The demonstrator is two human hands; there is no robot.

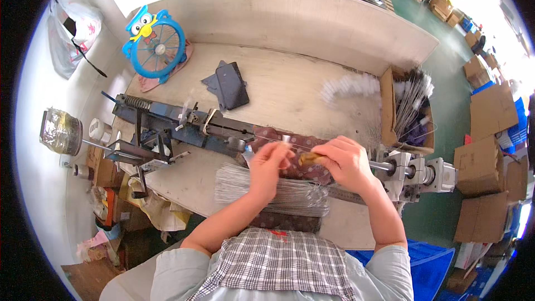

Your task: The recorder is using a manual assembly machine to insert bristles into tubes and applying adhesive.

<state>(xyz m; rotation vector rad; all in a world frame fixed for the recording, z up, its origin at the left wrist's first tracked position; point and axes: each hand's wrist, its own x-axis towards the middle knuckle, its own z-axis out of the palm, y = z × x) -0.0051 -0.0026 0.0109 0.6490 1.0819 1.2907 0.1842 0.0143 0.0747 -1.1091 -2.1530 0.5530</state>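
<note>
My left hand (268,163), blurred a little by motion, is closed in a pinch over a brown dotted cloth (304,174). A thin wire (301,145) runs from its fingertips toward the right hand, with a small whitish piece (286,139) beside the fingers. My right hand (346,160) is closed around a short brownish-yellow piece (310,159), whose kind I cannot make out. Just below the hands lies a bundle of straight grey wires (273,192). A long dark metal fixture (223,133) stretches left from the hands.
A motor-driven shaft unit (407,171) stands at the right. Behind it, a cardboard box (387,106) holds white-tipped wire brushes, with blurred white brushes (351,87) beside it. A blue fan (156,47) and a dark phone-like slab (231,85) sit farther back. A crank (139,192) juts out at left.
</note>
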